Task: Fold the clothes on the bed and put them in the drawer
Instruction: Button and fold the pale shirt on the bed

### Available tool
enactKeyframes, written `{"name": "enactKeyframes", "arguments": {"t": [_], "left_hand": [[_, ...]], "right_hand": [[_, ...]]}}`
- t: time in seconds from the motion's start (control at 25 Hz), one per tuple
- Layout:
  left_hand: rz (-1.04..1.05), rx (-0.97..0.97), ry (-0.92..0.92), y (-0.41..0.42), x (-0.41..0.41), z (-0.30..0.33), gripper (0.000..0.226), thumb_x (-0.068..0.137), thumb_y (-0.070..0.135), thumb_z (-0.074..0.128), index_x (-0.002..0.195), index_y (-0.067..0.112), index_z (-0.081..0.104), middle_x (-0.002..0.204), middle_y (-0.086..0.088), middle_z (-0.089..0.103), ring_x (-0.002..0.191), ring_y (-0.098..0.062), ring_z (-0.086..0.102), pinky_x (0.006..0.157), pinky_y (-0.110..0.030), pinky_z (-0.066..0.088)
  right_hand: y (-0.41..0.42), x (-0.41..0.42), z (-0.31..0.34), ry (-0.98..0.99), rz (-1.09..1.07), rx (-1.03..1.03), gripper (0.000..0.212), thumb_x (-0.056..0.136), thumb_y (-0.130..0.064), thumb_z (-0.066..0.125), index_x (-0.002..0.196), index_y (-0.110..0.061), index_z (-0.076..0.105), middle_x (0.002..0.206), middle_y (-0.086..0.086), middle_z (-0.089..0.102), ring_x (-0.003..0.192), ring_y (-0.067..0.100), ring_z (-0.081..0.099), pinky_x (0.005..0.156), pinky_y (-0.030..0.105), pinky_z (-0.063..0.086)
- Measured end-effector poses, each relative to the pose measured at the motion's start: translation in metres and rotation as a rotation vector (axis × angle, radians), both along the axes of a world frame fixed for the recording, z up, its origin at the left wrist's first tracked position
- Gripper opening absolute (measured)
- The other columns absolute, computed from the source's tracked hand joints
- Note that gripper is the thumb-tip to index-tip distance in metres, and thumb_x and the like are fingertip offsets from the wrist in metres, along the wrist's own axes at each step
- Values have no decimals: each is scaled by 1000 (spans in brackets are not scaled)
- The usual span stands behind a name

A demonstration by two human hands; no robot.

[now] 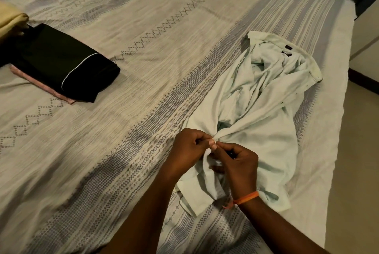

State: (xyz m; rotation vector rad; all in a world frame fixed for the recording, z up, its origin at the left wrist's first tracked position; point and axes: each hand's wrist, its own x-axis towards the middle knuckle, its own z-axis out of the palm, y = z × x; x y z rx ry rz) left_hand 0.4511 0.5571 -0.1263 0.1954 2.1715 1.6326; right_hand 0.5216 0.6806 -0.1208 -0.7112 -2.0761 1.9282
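Observation:
A pale mint button-up shirt (264, 98) lies crumpled on the right side of the bed, collar at the far end. My left hand (189, 148) and my right hand (238, 168) meet at its near edge, and both pinch the fabric between thumb and fingers. An orange band circles my right wrist. A folded black garment (61, 63) with a thin white piping line rests at the left, stacked on a folded pink one (44, 88).
The bed wears a cream bedspread (143, 69) with grey woven bands and diamond patterns. A yellowish cloth (10, 22) lies at the far left edge. Beige floor (359, 151) runs along the bed's right side, with a dark skirting line.

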Motion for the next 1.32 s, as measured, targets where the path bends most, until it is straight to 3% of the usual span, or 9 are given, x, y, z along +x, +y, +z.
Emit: {"name": "enactKeyframes", "arguments": {"t": [0.12,0.44,0.52,0.64,0.72,0.84,1.0,1.16,1.32], "left_hand": [[105,169,-133,0,4,-5,9,87,13,71,90,8,78,77,-6,75,78,-21,73,65,-29,55],[145,295,-256,3,10,-8,9,89,8,68,91,6,77,82,-12,76,81,-25,74,75,-37,60],[129,228,-193,2,9,-8,11,90,11,67,91,6,77,77,-8,75,74,-16,72,68,-28,56],[34,-102,83,9,8,-8,19,94,15,60,84,8,74,69,3,68,60,-2,58,58,-12,39],[1,-204,141,15,9,-3,21,97,13,53,82,8,66,65,10,56,58,1,50,54,-9,35],[-44,-210,135,17,12,-2,21,100,11,47,83,12,60,66,10,53,60,0,50,56,-12,36],[69,-2,-97,9,13,-7,18,98,14,52,87,14,66,79,0,67,76,-12,63,75,-33,51],[78,-100,-8,13,11,8,28,93,13,56,66,19,60,51,11,59,49,2,57,51,-9,38],[16,-171,33,14,5,3,35,91,15,60,57,24,55,41,14,49,45,2,48,49,-12,30]], "right_hand": [[2,-2,3,-56,-27,-150,11,79,-9,79,89,-3,76,75,18,72,70,32,71,58,44,61],[6,-5,1,-118,-10,-239,13,79,-6,77,90,1,74,80,25,71,71,32,70,58,36,60],[6,-4,0,-117,4,-244,11,80,-5,76,90,0,74,80,25,71,72,34,70,59,36,60],[5,-6,1,-119,-6,-245,11,80,-5,76,88,2,74,79,26,70,71,35,70,61,39,60],[5,-7,-1,-132,-28,-259,8,81,-3,74,85,4,73,76,26,69,69,37,69,63,42,60],[5,-10,-3,-156,-63,-327,9,85,1,67,79,4,72,70,26,65,67,36,65,68,46,60],[3,-12,-5,-145,-19,-408,9,87,2,64,81,4,70,68,22,64,65,30,63,66,38,61],[4,-10,-7,-92,-56,-482,10,80,4,68,90,5,68,69,17,68,63,25,66,63,31,60],[7,-10,-9,-79,-49,-452,23,74,5,72,97,6,67,71,21,69,58,26,66,61,31,60]]}}
